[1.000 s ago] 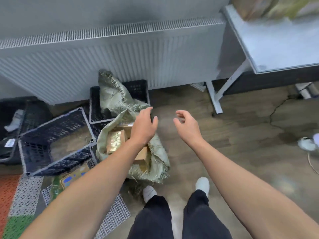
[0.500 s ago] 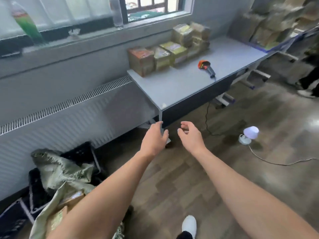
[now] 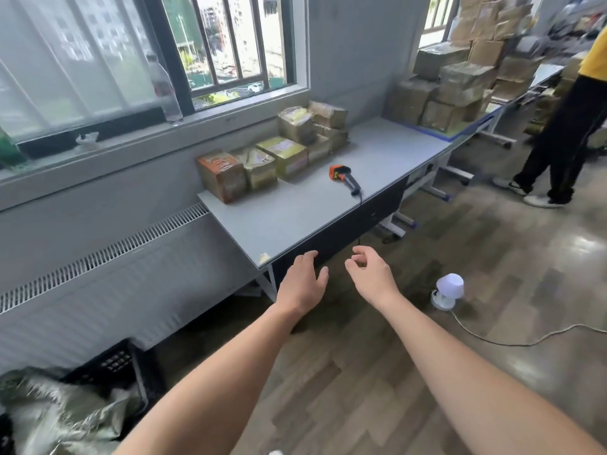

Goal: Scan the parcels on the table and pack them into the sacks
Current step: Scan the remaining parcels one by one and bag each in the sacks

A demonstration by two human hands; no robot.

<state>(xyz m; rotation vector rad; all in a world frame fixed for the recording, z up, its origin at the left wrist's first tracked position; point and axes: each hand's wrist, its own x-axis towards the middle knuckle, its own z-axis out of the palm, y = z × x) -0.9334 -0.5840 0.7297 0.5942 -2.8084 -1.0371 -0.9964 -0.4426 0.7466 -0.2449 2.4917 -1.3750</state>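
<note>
We hold both hands out in front, empty, near the tabletop (image 3: 289,215) corner. Our left hand (image 3: 300,284) is palm down, its fingers (image 3: 308,257) relaxed and nearly straight, holding nothing. Our right hand (image 3: 372,277) is just beside it at 3 o'clock, fingers (image 3: 364,252) loosely curled with nothing between them. The parcels (image 3: 279,156) sit in a row along the tabletop's far edge under the window (image 3: 230,44), at 12 o'clock from our hands, with some stacked at the far end. The orange-and-black scanner (image 3: 345,175) lies on the tabletop at 1 o'clock, apart from the parcels. The sack (image 3: 59,412) is on the floor at 7 o'clock, beside a black crate (image 3: 115,366). A small white lamp (image 3: 448,289) stands on the floor at 3 o'clock. Another person (image 3: 565,126) stands at 2 o'clock by stacked boxes (image 3: 460,70).
</note>
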